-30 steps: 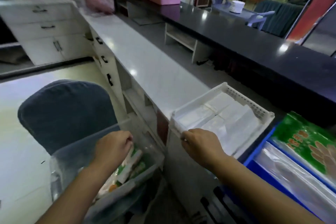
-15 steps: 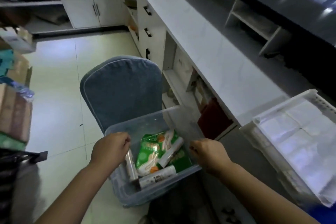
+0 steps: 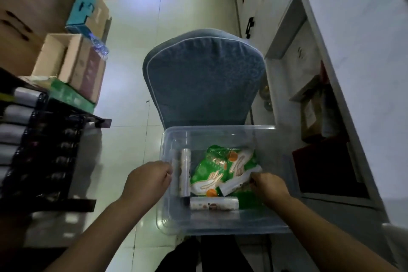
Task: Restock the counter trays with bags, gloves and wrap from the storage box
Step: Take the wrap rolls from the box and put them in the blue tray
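Observation:
A clear plastic storage box (image 3: 220, 225) sits on a chair right below me. Inside lie green glove packets (image 3: 217, 166) printed with hands and several white wrap rolls: one upright roll (image 3: 185, 172) at the left, one roll (image 3: 214, 203) across the front, one tilted roll (image 3: 239, 180) at the right. My left hand (image 3: 146, 181) grips the box's left rim. My right hand (image 3: 268, 186) is inside the box, fingers closed on the end of the tilted roll.
The blue padded chair back (image 3: 204, 77) stands just behind the box. Cardboard boxes (image 3: 72, 66) and a dark shelf rack (image 3: 44, 139) crowd the left. White counter cabinets (image 3: 331, 62) with open shelves run along the right. Tiled floor (image 3: 141, 35) lies between.
My view has swung from the counter tray down to the storage box. My right hand left the white tray and reached into the box onto a roll. My left hand stays on the rim.

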`<state>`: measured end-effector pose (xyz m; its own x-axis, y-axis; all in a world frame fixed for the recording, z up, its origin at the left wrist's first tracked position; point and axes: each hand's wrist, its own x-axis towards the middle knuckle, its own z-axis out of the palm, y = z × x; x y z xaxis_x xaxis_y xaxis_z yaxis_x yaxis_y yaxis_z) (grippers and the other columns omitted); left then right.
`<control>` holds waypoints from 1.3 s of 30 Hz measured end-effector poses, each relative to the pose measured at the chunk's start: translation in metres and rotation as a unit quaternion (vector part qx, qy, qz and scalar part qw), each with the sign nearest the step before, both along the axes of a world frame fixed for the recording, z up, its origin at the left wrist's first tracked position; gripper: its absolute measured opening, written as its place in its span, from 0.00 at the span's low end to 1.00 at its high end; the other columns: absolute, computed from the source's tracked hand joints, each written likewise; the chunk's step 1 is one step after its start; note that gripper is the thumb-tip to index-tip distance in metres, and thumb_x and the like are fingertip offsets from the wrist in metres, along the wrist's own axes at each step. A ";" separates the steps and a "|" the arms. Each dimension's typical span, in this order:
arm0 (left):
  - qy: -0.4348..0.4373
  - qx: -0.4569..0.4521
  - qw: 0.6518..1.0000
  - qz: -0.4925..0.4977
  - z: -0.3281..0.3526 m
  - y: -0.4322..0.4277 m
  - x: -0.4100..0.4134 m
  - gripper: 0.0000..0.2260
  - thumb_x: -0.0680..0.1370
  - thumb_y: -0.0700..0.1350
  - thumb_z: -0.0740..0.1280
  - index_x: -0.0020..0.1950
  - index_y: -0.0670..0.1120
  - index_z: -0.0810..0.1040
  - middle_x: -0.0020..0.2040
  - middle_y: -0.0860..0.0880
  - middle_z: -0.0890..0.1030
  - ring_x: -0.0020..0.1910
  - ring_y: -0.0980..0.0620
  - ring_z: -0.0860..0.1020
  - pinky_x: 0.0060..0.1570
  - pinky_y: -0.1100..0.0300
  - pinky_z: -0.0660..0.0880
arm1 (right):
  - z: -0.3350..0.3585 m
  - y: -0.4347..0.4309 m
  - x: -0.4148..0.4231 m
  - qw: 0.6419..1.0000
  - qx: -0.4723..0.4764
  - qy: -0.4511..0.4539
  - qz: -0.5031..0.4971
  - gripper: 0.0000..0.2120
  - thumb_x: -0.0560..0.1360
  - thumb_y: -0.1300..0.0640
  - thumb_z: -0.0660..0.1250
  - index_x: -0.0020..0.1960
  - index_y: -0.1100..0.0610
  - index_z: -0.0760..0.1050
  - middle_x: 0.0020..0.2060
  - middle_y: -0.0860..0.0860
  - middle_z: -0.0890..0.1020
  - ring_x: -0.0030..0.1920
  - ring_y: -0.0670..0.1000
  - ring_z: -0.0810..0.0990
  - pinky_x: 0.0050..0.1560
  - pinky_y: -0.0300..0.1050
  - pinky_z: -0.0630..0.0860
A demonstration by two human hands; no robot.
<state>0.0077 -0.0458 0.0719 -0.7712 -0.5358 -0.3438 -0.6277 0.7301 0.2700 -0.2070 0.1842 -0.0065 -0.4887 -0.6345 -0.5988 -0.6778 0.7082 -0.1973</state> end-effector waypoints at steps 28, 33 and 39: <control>-0.127 0.032 0.987 -0.097 -0.129 0.044 -0.054 0.08 0.70 0.48 0.71 0.45 0.46 0.79 0.41 0.47 0.82 0.40 0.46 0.79 0.34 0.60 0.69 | -0.163 -0.027 -0.036 0.985 0.006 -0.164 0.057 0.21 0.71 0.40 0.66 0.54 0.55 0.76 0.49 0.56 0.81 0.46 0.55 0.79 0.45 0.46 0.78; -0.065 0.004 0.992 -0.111 -0.123 0.038 -0.054 0.25 0.56 0.40 0.78 0.52 0.44 0.80 0.47 0.45 0.83 0.45 0.45 0.80 0.41 0.57 0.77 | -0.123 -0.054 -0.012 0.969 -0.077 -0.206 0.110 0.14 0.73 0.41 0.64 0.46 0.52 0.76 0.42 0.53 0.82 0.37 0.51 0.76 0.35 0.43 0.70; -0.085 -0.025 0.977 -0.196 -0.121 0.025 -0.044 0.26 0.53 0.49 0.79 0.49 0.47 0.80 0.43 0.48 0.83 0.43 0.47 0.81 0.47 0.57 0.77 | -0.102 -0.073 0.017 0.943 -0.136 -0.297 0.068 0.11 0.70 0.46 0.66 0.49 0.50 0.78 0.43 0.48 0.83 0.41 0.49 0.80 0.41 0.45 0.76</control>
